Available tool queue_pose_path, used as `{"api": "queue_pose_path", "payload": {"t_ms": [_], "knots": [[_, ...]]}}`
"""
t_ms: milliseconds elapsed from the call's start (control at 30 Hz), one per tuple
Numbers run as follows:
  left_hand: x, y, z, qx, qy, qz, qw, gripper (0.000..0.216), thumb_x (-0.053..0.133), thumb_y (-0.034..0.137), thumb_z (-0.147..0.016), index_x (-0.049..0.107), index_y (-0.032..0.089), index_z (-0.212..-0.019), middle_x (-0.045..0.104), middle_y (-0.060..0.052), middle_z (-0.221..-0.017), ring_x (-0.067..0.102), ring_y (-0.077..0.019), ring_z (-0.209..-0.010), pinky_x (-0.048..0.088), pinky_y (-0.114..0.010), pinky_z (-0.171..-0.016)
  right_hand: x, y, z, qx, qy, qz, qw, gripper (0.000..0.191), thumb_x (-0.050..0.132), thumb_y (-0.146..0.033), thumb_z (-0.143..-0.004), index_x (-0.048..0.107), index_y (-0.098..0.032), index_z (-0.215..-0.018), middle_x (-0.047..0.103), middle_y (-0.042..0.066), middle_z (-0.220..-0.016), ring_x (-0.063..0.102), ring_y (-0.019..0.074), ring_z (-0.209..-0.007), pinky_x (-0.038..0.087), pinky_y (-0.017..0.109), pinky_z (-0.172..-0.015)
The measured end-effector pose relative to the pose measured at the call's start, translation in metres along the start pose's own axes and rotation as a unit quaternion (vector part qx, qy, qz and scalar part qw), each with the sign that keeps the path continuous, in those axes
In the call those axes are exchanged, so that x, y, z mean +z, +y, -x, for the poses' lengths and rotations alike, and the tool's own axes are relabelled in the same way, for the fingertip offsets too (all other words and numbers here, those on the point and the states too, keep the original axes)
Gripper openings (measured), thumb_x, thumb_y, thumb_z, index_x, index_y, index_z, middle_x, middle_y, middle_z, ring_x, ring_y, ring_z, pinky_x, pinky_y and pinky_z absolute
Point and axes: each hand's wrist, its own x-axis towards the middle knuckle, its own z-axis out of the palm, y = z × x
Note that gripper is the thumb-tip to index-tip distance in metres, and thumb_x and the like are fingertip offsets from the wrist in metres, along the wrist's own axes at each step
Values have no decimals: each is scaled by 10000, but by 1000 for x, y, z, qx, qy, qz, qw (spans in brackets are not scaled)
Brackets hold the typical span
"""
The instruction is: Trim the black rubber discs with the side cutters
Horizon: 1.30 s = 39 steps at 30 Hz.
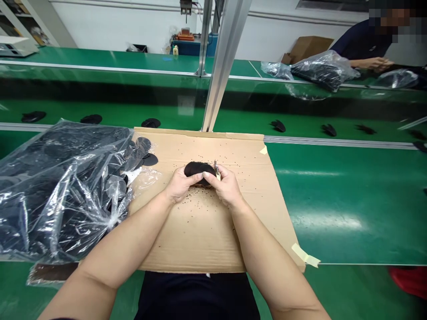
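My left hand (179, 185) is closed on one side of a dark, rounded, flat piece (196, 169), thumb lying across its near edge. My right hand (228, 185) grips the other side of the piece, its thumb meeting my left thumb. Tucked in the right fingers is a small pliers-like tool (217, 171) with a metal tip and pale yellow handle; its jaws are too small to make out. Below both hands lies a cardboard sheet (196, 240), strewn with black crumbs around the piece.
Left of the cardboard, a large clear plastic bag (63, 186) holds dark pieces; a few round black pieces (150, 159) lie at its mouth. Black parts (277, 126) sit spaced along the green strip behind. A metal post (227, 62) rises beyond the cardboard. Another person (363, 42) works at back right.
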Motion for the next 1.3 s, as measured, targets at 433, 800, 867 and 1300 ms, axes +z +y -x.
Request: {"api": "queue_pose_path", "payload": {"t_ms": [433,800,867,1300], "knots": [[-5,2,-5,-71,46,62,994,436,809,268,-694,605,183,-1069,675,-50,-990,645,-145,-768,507,-214,-574,9,-3,6,-83,18,53,995,304,649,-444,-834,656,-193,-1004,682,34,-877,633,175,-787,530,319,-754],[-6,3,-6,-122,15,101,987,343,757,233,-766,589,165,-1058,614,8,-761,595,-81,-559,501,-168,-481,8,-9,8,-272,39,246,929,146,545,-241,-896,652,-201,-986,705,62,-926,659,187,-857,540,343,-805],[-7,2,-5,-121,7,99,988,387,780,250,-748,586,162,-1071,613,8,-746,599,-85,-565,506,-169,-485,7,-8,7,-287,40,271,918,139,532,-236,-900,646,-204,-972,705,61,-913,657,189,-846,542,348,-797],[-2,-8,-10,-13,66,81,994,532,809,308,-719,530,179,-1154,661,-40,-973,651,-136,-800,553,-240,-671,16,-7,6,-221,43,234,946,302,606,-373,-859,615,-204,-1110,695,69,-991,655,205,-876,537,353,-811]]}}
